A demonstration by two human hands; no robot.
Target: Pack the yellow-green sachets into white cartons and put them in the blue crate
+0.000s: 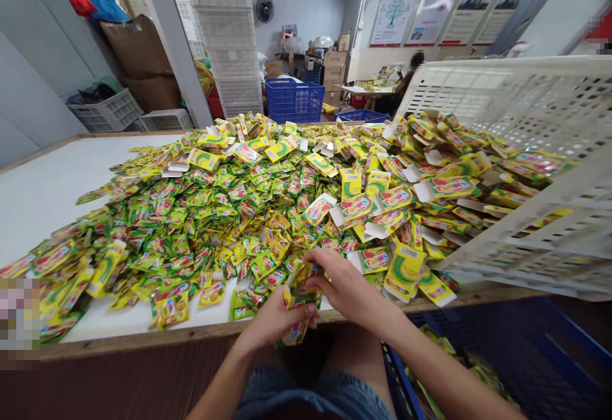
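Observation:
At the table's front edge, my left hand point(282, 319) is closed around a small yellow and green carton point(294, 336), tilted upward. My right hand point(342, 283) pinches a small yellow-green packet point(301, 275) at the carton's upper end. The fingers partly hide it, so I cannot tell how far inside it is. Just beyond both hands spreads a heap of shiny green and yellow packets point(191, 216). Right of my right hand lie several yellow cartons point(377, 259), many with white end flaps standing open.
A white perforated crate point(521, 241) lies tipped on the right, cartons spilling from it. Below the table at right stands a blue crate point(540, 343) with yellow packaging in it. White crates point(229, 37) are stacked behind. A person point(408, 79) sits at a far table.

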